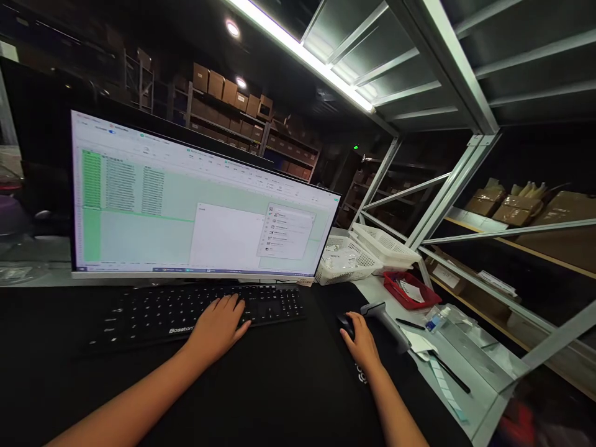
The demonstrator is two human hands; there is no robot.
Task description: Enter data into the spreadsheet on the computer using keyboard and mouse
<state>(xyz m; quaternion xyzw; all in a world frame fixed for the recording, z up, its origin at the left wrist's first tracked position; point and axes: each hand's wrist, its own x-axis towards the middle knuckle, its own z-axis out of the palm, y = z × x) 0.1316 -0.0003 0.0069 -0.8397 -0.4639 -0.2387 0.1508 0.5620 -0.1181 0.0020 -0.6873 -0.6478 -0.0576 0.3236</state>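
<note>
My left hand (216,329) lies palm down over the right part of the black keyboard (156,309). Its fingers are stretched out across the keys, with the thumb apart near the front edge. A dark computer mouse (344,323) is under my right hand (362,345), whose fingers curve over it on the black desk mat (288,379). The palm partly hides the mouse. Behind the keyboard stands a wide monitor (135,239) with a green-tinted spreadsheet and a pale pop-up window. Just right of the mouse rests a grey handheld barcode scanner (390,328).
White perforated baskets (347,273) and a red tray (410,301) with papers stand right of the monitor. Nearer lie a small bottle (436,320), a black pen (451,374) and a label strip (446,391). Metal shelving (447,180) with cardboard boxes rises on the right.
</note>
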